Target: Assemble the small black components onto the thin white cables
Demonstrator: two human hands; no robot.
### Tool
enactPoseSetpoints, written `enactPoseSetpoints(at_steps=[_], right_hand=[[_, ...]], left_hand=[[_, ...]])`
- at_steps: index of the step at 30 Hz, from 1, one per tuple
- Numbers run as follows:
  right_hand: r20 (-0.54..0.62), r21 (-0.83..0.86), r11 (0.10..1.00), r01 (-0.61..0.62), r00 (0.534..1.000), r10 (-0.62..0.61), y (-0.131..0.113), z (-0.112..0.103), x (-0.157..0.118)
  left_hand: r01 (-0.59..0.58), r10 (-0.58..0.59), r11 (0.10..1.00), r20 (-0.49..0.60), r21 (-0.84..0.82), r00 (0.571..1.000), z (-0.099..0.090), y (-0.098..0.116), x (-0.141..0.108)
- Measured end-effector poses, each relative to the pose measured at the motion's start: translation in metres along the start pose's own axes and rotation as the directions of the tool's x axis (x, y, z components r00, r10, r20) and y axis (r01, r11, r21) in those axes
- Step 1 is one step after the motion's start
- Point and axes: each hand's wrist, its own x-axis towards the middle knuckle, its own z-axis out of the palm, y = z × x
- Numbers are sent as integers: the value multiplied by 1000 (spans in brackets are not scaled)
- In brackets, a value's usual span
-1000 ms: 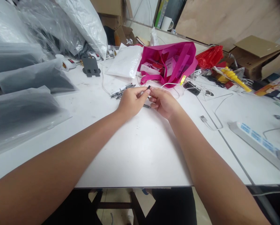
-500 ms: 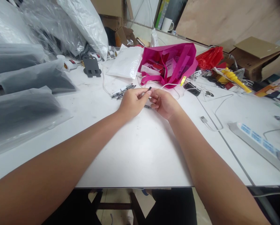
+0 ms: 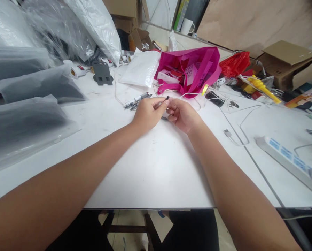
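Note:
My left hand (image 3: 148,114) is closed in a pinch, thumb against forefinger. A small black piece (image 3: 167,98) sticks up at its fingertips; the rest of that piece is covered by the fingers. My right hand (image 3: 183,115) meets it from the other side, fingers curled in and tips touching the left ones. Whatever the right fingers grip is too small to make out. Several pens (image 3: 137,101), grey and black, lie together on the table just beyond my left hand. Below the fingertips a dark slim object (image 3: 164,118) lies on the white tabletop (image 3: 156,167), partly hidden.
Behind my hands are a magenta bag (image 3: 189,71) with small boxes and a white padded envelope (image 3: 140,68). A black stand (image 3: 102,74) and plastic-wrapped packages (image 3: 28,122) are at left. A power strip (image 3: 286,153) and a white USB cable (image 3: 227,133) lie at right.
Hardly anything differs. Both hands keep their hold at the same spot, and the view has shifted very slightly.

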Motion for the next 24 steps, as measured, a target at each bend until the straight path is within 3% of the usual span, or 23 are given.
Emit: enactPoseSetpoints(at_steps=[24], right_hand=[[29,72,996,-58,998,56,-2,-2,1]], left_hand=[[-12,12,1000,8,16,1000,0,3,-1]])
